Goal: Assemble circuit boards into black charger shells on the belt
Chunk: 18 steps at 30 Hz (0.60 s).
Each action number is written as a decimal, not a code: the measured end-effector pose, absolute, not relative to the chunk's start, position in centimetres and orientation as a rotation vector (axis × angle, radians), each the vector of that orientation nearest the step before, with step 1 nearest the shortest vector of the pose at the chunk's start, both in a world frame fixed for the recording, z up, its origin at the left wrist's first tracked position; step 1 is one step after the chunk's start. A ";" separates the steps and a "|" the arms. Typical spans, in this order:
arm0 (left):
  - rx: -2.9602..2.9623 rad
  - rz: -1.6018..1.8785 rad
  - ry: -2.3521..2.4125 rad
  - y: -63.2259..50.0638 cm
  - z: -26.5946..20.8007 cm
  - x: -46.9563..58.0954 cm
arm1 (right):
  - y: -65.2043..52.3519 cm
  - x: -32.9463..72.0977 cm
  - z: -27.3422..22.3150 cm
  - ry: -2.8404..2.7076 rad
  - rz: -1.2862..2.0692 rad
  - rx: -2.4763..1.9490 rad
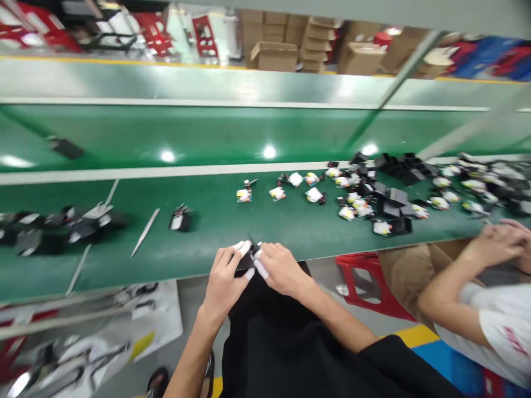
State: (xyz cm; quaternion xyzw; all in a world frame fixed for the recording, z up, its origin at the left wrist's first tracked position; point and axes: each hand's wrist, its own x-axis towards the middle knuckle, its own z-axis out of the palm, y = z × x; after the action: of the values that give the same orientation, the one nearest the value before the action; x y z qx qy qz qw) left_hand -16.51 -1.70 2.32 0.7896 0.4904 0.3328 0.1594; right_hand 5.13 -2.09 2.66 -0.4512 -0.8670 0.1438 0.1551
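At the near edge of the green bench, my left hand (224,279) is closed around a small black box-like part (243,265). My right hand (282,270) grips the same part from the other side, its fingers pressed at the top, where a thin dark piece sticks up. White coverings sit on several of my fingertips. The fingers hide much of the part, and blur keeps its details from showing. Beyond my hands, small white-and-yellow packets (277,193) with dark pieces attached lie on the bench.
Black boxes and packets (396,202) crowd the right side. On the left lie a white strip (145,232), a black unit (181,219) and more black units (83,226). A co-worker's arm (452,271) and a red stool (369,279) are to my right.
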 end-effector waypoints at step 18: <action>2.317 0.846 1.217 3.1 -3.1 -16.4 | -0.4 8.9 -1.1 -2.116 1.070 -1.412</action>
State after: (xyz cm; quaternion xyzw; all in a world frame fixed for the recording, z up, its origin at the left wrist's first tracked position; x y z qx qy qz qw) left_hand -16.41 3.12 -3.06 0.8263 0.4339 0.3019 0.1943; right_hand 8.88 -0.36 -1.11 -0.5023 -0.7529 0.3805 0.1898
